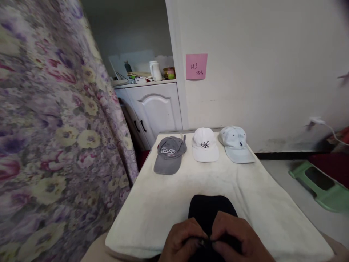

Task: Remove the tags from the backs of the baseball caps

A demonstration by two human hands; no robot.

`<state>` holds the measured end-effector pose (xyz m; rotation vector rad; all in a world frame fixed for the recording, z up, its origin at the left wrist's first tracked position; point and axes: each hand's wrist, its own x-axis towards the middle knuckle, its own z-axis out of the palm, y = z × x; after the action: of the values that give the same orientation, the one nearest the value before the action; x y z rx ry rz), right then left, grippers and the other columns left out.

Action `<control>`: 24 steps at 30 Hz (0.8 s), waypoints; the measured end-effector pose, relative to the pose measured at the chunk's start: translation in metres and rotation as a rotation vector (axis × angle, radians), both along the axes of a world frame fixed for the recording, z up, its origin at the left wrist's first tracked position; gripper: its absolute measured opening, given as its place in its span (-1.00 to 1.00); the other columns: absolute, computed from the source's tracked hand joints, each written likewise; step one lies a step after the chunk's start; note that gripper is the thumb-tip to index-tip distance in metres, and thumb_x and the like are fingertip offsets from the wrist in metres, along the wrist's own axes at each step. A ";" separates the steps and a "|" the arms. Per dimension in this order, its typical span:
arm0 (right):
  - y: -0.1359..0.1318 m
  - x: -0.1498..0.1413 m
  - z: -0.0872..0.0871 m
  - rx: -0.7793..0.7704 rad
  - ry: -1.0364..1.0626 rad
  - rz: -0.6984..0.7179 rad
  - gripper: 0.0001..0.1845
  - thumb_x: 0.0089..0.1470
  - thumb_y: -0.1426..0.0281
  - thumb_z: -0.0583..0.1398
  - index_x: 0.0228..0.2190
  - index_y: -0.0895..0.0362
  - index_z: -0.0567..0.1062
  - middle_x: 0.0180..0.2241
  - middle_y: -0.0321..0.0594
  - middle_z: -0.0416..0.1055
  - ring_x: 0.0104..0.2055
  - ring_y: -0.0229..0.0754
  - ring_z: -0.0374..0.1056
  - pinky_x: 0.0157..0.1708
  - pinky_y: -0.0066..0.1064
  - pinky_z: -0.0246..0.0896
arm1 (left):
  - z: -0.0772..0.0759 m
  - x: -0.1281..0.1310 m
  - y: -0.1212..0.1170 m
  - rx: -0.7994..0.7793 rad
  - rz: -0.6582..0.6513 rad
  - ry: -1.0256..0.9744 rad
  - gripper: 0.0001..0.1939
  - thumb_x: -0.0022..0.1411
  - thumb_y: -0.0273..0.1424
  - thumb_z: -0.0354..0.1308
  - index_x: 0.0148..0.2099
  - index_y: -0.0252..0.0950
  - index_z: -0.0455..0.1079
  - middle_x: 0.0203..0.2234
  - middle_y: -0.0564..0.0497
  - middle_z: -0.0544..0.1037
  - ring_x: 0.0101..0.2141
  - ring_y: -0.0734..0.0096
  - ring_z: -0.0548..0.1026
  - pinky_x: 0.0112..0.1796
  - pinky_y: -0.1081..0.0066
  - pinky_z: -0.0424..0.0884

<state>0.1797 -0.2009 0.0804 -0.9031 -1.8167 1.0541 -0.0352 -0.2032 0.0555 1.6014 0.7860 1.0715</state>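
A black cap (211, 207) lies at the near edge of the cloth-covered table, its rounded brim pointing away from me. My left hand (183, 240) pinches a dark strap-like part of this cap, where a small metallic glint shows at the fingertips. Close beside it, my right hand (237, 236) pinches the same area from the other side. The fingertips of both hands nearly meet; the exact fastening between them is too dark to make out. Farther back stand a grey cap (169, 154), a white cap (205, 145) and a pale blue cap (236, 144) in a row.
A cream cloth (152, 203) covers the table. The floral curtain (54, 127) hangs at the left, near a white cabinet (155, 109) with a white jug (155, 70) on top. A pink note (196, 66) is on the wall. At right is a green stool (321, 189).
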 end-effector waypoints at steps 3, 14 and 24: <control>-0.001 0.002 0.001 -0.013 -0.020 0.012 -0.88 -0.01 0.51 0.22 -0.43 0.04 0.46 -0.44 -0.38 0.44 -0.39 -0.24 0.37 -0.37 -0.46 0.17 | 0.001 0.001 0.000 -0.013 -0.016 0.011 -0.78 0.36 -0.18 0.18 -0.21 -0.14 0.59 -0.42 0.07 0.53 -0.36 0.42 0.45 -0.28 0.46 0.32; -0.006 -0.001 0.003 -0.202 -0.057 -0.019 -0.94 0.03 0.41 0.18 -0.47 0.05 0.39 -0.55 -0.40 0.31 -0.49 -0.23 0.29 -0.45 -0.43 0.17 | -0.007 0.000 -0.001 -0.047 -0.058 -0.050 -0.78 0.31 -0.15 0.23 -0.23 -0.15 0.60 -0.45 0.08 0.48 -0.40 0.45 0.41 -0.32 0.47 0.27; -0.012 -0.003 -0.005 -0.222 -0.115 -0.056 -0.92 -0.01 0.46 0.20 -0.42 0.03 0.48 -0.48 -0.37 0.43 -0.44 -0.22 0.35 -0.37 -0.42 0.21 | -0.003 -0.003 -0.007 0.036 -0.071 -0.104 -0.80 0.36 -0.15 0.17 -0.10 0.00 0.61 -0.38 0.07 0.55 -0.38 0.48 0.44 -0.34 0.50 0.31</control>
<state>0.1772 -0.2126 0.0754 -1.1617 -1.7799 1.2067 -0.0379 -0.2101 0.0528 1.5784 0.6393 1.1144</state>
